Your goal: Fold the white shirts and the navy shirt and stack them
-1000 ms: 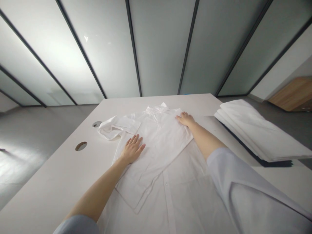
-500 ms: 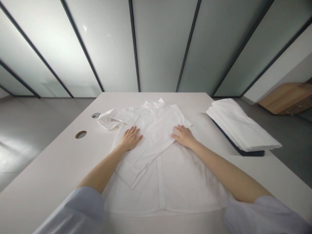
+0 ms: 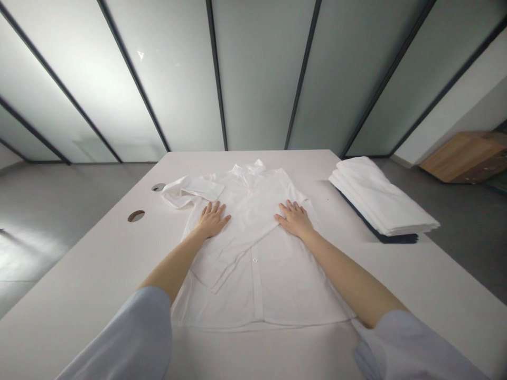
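Note:
A white shirt [image 3: 253, 211] lies spread on the white table [image 3: 99, 274], collar at the far end and hem toward me. One sleeve is folded diagonally across its front; the other sleeve [image 3: 182, 191] is bunched out at the upper left. My left hand [image 3: 212, 219] rests flat on the left side of the shirt, fingers spread. On the right side, my right hand [image 3: 295, 217] lies flat beside the upper part of the crossed sleeve, its fingers also apart. A button shows on the placket below the sleeve.
A folded white stack [image 3: 384, 198] with dark blue cloth beneath it lies at the table's right edge. Two round holes are cut in the table at the left. Beyond stand frosted glass panels [image 3: 257, 74]; a wooden cabinet [image 3: 463, 157] is on the floor at the far right.
Both hands stay flat on the shirt, with the right fingers spread slightly wider. The view has shifted a little, and the folded stack appears slightly further left.

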### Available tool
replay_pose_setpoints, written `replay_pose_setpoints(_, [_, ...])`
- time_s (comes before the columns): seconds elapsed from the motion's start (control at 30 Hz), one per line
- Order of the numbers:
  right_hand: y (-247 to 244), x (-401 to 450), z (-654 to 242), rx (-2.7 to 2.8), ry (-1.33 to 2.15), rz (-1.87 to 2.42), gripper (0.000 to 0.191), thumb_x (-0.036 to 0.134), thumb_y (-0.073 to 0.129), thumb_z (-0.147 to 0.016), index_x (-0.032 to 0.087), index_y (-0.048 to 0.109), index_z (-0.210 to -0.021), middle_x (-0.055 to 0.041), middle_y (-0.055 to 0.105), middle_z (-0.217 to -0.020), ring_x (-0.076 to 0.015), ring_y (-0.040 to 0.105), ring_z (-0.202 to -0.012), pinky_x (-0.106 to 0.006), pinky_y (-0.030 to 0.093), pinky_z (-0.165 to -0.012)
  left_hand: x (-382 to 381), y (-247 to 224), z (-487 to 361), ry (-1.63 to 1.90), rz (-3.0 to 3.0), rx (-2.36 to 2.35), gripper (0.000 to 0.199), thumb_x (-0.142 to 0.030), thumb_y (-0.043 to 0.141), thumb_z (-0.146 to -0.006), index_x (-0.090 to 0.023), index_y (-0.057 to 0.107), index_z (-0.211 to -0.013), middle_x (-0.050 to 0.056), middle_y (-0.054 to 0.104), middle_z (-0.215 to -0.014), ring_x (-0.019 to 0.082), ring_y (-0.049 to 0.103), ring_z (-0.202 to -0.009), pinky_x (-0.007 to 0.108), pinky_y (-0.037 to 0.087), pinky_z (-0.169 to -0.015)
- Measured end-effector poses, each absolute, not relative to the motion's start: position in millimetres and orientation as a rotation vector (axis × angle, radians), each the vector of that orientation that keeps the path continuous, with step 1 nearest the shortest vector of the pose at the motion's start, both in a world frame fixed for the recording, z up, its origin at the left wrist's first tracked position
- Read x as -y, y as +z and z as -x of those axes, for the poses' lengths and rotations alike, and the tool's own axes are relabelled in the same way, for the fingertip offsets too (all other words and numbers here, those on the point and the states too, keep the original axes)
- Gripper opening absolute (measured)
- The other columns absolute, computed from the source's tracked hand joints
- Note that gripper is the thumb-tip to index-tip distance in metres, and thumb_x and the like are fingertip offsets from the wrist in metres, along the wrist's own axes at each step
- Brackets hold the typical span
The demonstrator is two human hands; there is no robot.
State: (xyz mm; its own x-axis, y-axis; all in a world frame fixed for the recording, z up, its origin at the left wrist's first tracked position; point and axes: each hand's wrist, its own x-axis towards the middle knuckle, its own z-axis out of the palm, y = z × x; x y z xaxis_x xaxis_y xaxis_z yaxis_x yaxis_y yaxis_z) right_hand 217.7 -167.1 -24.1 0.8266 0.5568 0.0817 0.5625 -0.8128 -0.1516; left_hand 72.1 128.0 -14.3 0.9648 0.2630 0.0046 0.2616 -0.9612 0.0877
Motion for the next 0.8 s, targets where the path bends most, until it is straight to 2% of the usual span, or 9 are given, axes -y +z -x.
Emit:
replay_pose_setpoints(0.17, [-28, 169, -220, 0.917, -0.233, 2.715, 0.045, 0.041, 0.051, -0.091, 0.019, 0.059, -0.129, -0.0138, 0.049, -0.143, -0.0303, 0.042, -0.132, -0.044, 0.033, -0.106, -130, -16, -70, 0.188, -2.983, -0.431, 0.054, -0.049, 0.037, -0.094, -0.019, 0.048, -0.138, 0.011, 0.041, -0.151, 0.03, 0.033, -0.14, 0.043, 0.029, -0.113])
replay_pose_setpoints(0.27, [-28, 171, -224, 0.917, -0.291, 2.594, 0.029, 0.029, 0.053, -0.088, 0.019, 0.068, -0.11, -0.0115, 0.062, -0.126, -0.0249, 0.054, -0.117, -0.036, 0.04, -0.098, -131, -14, -67, 0.32, -2.939, -0.443, 0.044, -0.043, 0.043, -0.091, -0.019, 0.057, -0.126, 0.011, 0.055, -0.137, 0.026, 0.048, -0.128, 0.038, 0.038, -0.107])
replay_pose_setpoints(0.37, [-27, 172, -227, 0.881, -0.279, 2.491, 0.022, 0.024, 0.051, -0.087, 0.019, 0.07, -0.095, -0.0084, 0.069, -0.106, -0.0208, 0.061, -0.098, -0.031, 0.044, -0.089, -130, -11, -66, 0.355, -2.92, -0.46, 0.039, -0.038, 0.047, -0.088, -0.017, 0.06, -0.118, 0.01, 0.061, -0.126, 0.026, 0.053, -0.12, 0.037, 0.042, -0.102])
replay_pose_setpoints(0.47, [-28, 173, -230, 0.815, -0.25, 2.42, 0.021, 0.023, 0.049, -0.086, 0.019, 0.069, -0.09, -0.0068, 0.07, -0.097, -0.0189, 0.062, -0.09, -0.028, 0.045, -0.083, -131, -9, -68, 0.345, -2.909, -0.523, 0.04, -0.032, 0.046, -0.086, -0.016, 0.059, -0.12, 0.012, 0.059, -0.127, 0.026, 0.054, -0.119, 0.038, 0.043, -0.102])
replay_pose_setpoints(0.67, [-26, 174, -230, 0.806, -0.188, 2.409, 0.023, 0.025, 0.047, -0.087, 0.018, 0.069, -0.089, -0.0079, 0.069, -0.098, -0.0195, 0.06, -0.093, -0.029, 0.044, -0.085, -145, -2, -79, 0.403, -2.979, -0.689, 0.052, -0.024, 0.043, -0.086, -0.016, 0.048, -0.137, 0.013, 0.037, -0.151, 0.031, 0.041, -0.132, 0.044, 0.037, -0.106])
replay_pose_setpoints(0.8, [-23, 174, -229, 0.816, -0.158, 2.427, 0.024, 0.025, 0.046, -0.086, 0.018, 0.069, -0.089, -0.0085, 0.068, -0.098, -0.0201, 0.06, -0.094, -0.029, 0.045, -0.086, -156, 9, -90, 0.344, -3.016, -0.749, 0.055, -0.021, 0.042, -0.085, -0.018, 0.046, -0.14, 0.014, 0.037, -0.151, 0.034, 0.04, -0.131, 0.048, 0.038, -0.104])
